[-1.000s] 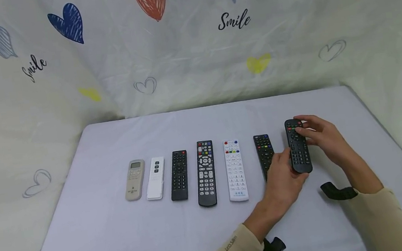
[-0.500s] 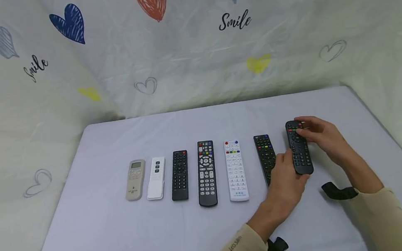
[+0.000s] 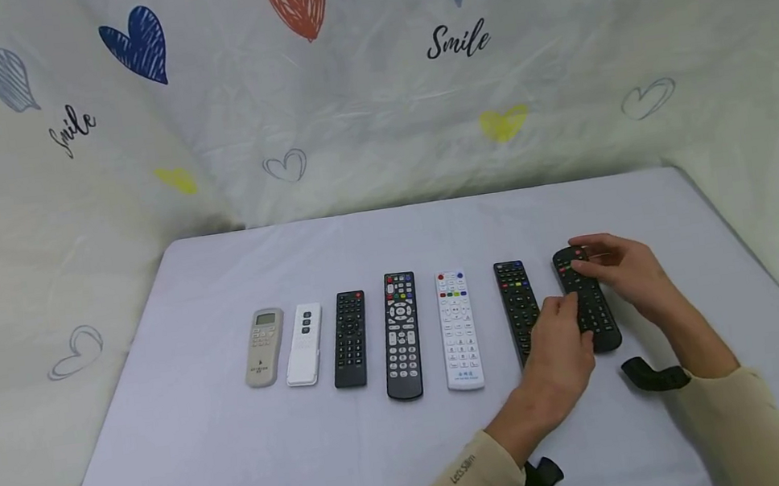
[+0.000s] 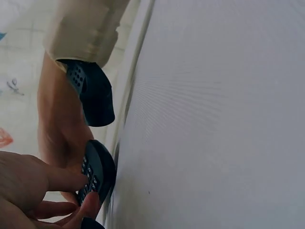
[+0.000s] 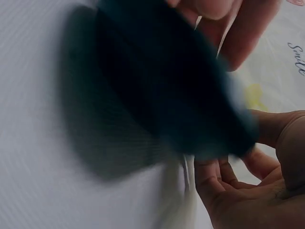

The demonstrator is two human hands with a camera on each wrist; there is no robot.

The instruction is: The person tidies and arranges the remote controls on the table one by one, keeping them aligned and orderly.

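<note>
Both hands are on a black remote control [image 3: 595, 311] at the right end of a row. The right hand [image 3: 630, 274] pinches its far end, thumb over the upper buttons. My left hand [image 3: 556, 352] grips its lower left side with bent fingers. In the left wrist view, that hand [image 4: 24, 191] has its fingertips on the remote's keypad [image 4: 95, 176]. The right wrist view shows the remote [image 5: 167, 76] large, dark and blurred, with the right hand [image 5: 248, 191] at its far end. Another black remote [image 3: 515, 296] lies left of it, its lower part hidden behind the left hand.
Further left on the white table [image 3: 242, 472] lie a white remote [image 3: 459, 332], a long black one [image 3: 400, 339], a shorter black one [image 3: 349, 341], a slim white one [image 3: 303, 347] and a beige one [image 3: 264, 347]. A printed cloth with hearts [image 3: 372, 99] hangs behind.
The remote in both hands has come lower toward the table; its near end has swung to the right, so it now slants. The left fingers have shifted up its left side.
</note>
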